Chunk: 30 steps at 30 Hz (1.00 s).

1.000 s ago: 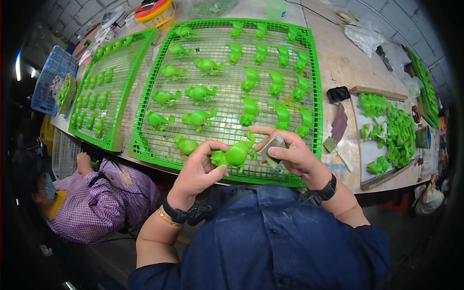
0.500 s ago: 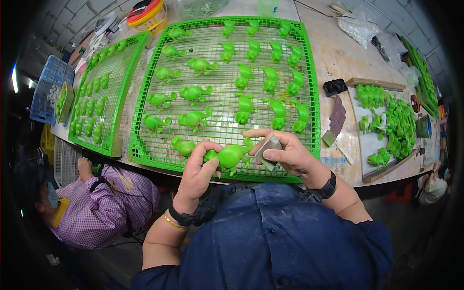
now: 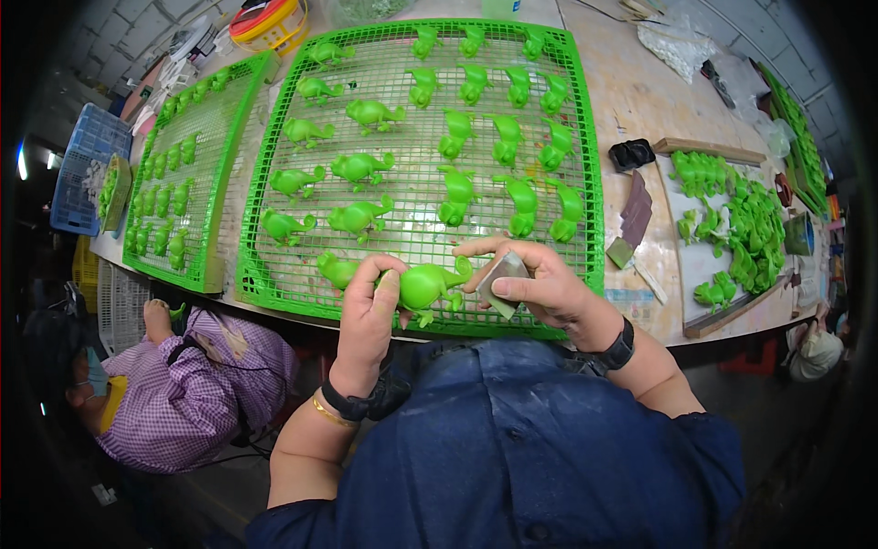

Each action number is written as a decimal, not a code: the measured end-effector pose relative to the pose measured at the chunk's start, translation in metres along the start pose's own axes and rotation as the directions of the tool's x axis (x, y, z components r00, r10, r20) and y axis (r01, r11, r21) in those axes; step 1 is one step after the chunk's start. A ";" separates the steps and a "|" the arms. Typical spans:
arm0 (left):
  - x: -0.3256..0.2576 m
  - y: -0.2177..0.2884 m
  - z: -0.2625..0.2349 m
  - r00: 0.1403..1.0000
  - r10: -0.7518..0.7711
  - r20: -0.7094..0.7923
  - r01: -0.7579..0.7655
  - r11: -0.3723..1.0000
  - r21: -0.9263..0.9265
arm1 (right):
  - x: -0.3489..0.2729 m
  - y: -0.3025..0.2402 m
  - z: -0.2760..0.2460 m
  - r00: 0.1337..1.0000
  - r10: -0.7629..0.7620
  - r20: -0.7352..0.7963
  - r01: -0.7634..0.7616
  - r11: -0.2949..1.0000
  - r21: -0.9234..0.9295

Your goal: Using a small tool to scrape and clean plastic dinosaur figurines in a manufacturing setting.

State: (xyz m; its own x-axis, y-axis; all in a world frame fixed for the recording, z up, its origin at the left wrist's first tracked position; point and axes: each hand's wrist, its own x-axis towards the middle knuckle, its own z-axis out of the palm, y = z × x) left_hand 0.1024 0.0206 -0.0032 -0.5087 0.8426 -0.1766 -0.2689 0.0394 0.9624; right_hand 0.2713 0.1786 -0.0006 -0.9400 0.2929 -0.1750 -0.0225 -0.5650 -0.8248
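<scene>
My left hand [image 3: 370, 306] pinches a green chameleon figurine [image 3: 424, 287] by its head end, its curled tail toward the right. My right hand [image 3: 553, 291] holds a small grey piece of folded sandpaper [image 3: 505, 274] between thumb and fingers, close to the tail but apart from it. Both hands are over the near edge of a green mesh rack [image 3: 593, 197]. Rows of similar green figurines stand on that mesh, and one lone figurine [image 3: 337, 269] sits just behind my left fingers, partly hidden.
Left of the rack is a smaller green rack [image 3: 225, 188] of figurines. Rightward lie purplish abrasive sheets [image 3: 637, 209], a black tray [image 3: 632, 156] and a board with piled green parts [image 3: 755, 233]. A person in a checked shirt [image 3: 206, 389] sits at left. A yellow-red bucket [image 3: 265, 26] stands behind.
The figurine has turned slightly in my left fingers, its body rounder toward me. The whole view has shifted a little, and the sandpaper stays in my right hand.
</scene>
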 end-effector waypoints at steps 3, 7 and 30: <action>0.001 -0.004 -0.002 1.000 0.010 -0.002 -0.010 1.000 -0.003 | 0.000 0.002 -0.001 1.000 0.008 0.007 -0.008 1.000 0.004; 0.002 -0.004 -0.001 0.999 -0.030 -0.018 0.029 0.999 -0.041 | 0.001 0.004 -0.003 1.000 0.018 0.020 -0.019 0.998 0.058; 0.007 -0.013 -0.005 0.999 -0.012 -0.030 0.007 0.986 -0.166 | -0.004 0.001 0.001 0.997 -0.057 0.056 0.061 0.995 -0.082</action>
State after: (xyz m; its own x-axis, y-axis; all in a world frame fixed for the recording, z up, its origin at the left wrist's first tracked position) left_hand 0.0985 0.0236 -0.0181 -0.5297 0.8256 -0.1943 -0.4042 -0.0444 0.9136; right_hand 0.2746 0.1756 -0.0004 -0.9546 0.2813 -0.0976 -0.0520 -0.4804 -0.8755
